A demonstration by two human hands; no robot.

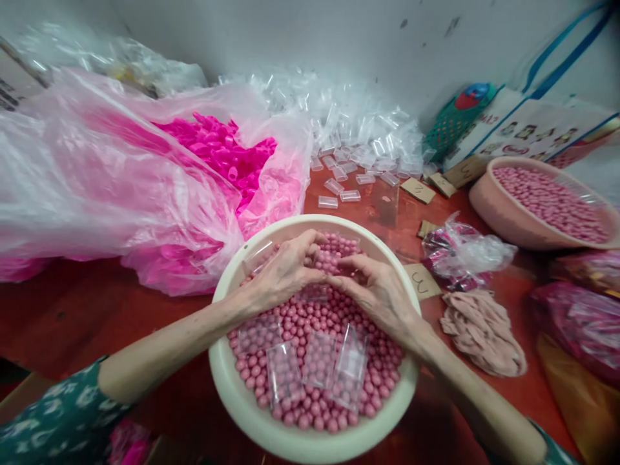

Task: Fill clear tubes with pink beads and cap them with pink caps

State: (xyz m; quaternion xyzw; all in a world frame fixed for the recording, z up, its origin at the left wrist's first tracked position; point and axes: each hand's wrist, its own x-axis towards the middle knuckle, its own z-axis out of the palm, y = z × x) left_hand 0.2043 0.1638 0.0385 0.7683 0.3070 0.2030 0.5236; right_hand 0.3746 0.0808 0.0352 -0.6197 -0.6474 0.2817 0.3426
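I am looking down into a cream basin (252, 413) heaped with small pink beads (334, 323), sitting at the centre of the red table (72, 303). My left hand (283, 274) and right hand (378, 290) meet at about twelve o'clock over the heap. Their fingertips are pressed together around a small clear plastic box (323, 261) that already seems to hold beads. The box sits right between the two sets of fingers, touching both, just above the bead surface.

I judge the box light, stiff and thin-walled, likely slippery and easy to crack. It is best gripped by its short edges, not squeezed across the flat faces. The beads look hard, smooth and prone to rolling.

More filled clear boxes (283, 371) lie on the beads at six o'clock. A bag of bright pink caps (227, 152) lies at ten o'clock, a pile of empty clear boxes (349, 129) at one o'clock, and a second bead bowl (489, 213) at two o'clock.
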